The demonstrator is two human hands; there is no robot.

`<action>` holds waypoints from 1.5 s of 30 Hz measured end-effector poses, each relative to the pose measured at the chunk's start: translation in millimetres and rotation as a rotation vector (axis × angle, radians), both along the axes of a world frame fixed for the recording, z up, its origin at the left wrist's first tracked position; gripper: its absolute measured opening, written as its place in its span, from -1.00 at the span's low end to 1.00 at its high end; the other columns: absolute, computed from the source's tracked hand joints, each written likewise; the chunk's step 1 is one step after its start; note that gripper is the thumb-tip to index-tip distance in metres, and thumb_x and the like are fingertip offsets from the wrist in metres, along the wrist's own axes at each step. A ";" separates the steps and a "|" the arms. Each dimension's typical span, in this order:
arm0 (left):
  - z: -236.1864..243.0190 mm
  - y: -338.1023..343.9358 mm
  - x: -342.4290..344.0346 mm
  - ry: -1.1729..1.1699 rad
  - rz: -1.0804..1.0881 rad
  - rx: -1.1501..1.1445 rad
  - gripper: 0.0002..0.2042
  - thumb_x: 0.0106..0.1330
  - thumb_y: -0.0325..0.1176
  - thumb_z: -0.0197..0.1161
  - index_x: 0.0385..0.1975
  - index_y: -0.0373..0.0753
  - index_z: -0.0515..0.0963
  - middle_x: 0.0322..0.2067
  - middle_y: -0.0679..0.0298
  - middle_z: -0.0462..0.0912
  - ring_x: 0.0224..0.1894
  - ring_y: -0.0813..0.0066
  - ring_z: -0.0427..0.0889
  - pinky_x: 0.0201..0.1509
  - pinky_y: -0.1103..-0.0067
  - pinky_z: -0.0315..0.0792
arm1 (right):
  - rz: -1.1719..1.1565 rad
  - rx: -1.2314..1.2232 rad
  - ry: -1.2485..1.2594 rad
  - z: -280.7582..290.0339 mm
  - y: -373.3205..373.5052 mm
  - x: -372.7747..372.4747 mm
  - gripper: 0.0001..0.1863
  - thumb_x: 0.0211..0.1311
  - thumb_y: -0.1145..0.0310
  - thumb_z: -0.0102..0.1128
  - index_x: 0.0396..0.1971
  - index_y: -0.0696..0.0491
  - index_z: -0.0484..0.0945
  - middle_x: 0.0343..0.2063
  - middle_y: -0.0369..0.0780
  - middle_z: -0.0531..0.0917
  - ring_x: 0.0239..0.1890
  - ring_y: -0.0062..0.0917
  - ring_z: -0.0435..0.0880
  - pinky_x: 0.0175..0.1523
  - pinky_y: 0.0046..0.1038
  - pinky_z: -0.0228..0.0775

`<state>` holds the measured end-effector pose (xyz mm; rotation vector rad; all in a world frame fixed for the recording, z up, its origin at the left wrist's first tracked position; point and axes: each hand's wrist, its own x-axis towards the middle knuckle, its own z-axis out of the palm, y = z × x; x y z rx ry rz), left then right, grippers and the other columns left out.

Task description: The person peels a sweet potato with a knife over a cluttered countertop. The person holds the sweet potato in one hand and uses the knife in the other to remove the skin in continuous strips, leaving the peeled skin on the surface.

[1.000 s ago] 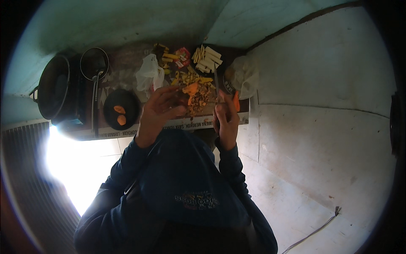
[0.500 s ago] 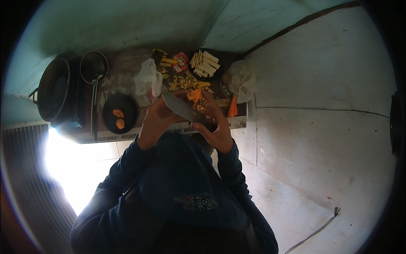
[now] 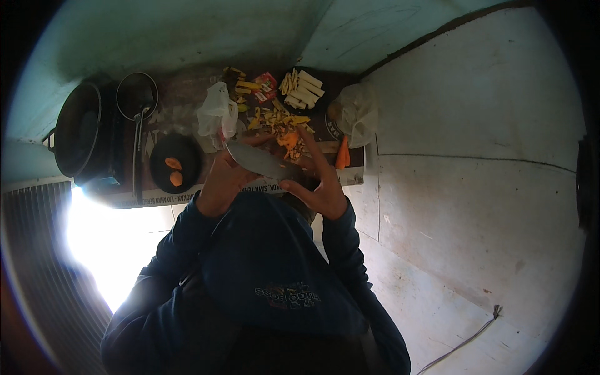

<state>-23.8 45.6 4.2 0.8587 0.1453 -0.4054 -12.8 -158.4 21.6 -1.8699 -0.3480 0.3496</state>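
Observation:
A wide knife blade [image 3: 253, 156] lies slanted between my hands, over a pile of yellow and orange scraps [image 3: 276, 119]. My right hand [image 3: 319, 187] holds it at the right end, thumb and fingers round it, index finger stretched forward. My left hand [image 3: 228, 181] is at the blade's left part; its fingertips are partly hidden by the blade, so what it grips is unclear. Beyond lie a black plate of pale cut sticks [image 3: 303, 87], a red packet [image 3: 265, 84] and a white plastic bag [image 3: 215, 109]. Orange carrot pieces [image 3: 342, 153] lie right of my right hand.
On the left stand a large black pot [image 3: 78, 125], a pan [image 3: 137, 94] with a long utensil and a dark plate [image 3: 159, 147] with two orange pieces. A clear bag [image 3: 356, 112] sits at the table's right end [image 3: 353, 175], beside a pale wall [image 3: 469, 112].
The knife has swung from upright in my right hand to slanting leftward across to my left hand. Both hands have since shifted slightly, and the blade's tip is a little further left.

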 end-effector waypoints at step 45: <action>4.1 -44.9 7.2 -0.124 0.301 0.599 -0.64 0.13 -0.60 0.22 -0.03 -0.43 0.41 0.05 0.10 0.49 -0.03 0.39 0.56 0.05 0.51 0.49 | 0.072 0.308 0.134 -2.1 -11.6 42.1 -0.07 -0.08 0.30 0.45 0.30 0.03 0.10 0.29 -0.13 0.19 0.27 -0.35 0.27 0.22 -0.26 0.29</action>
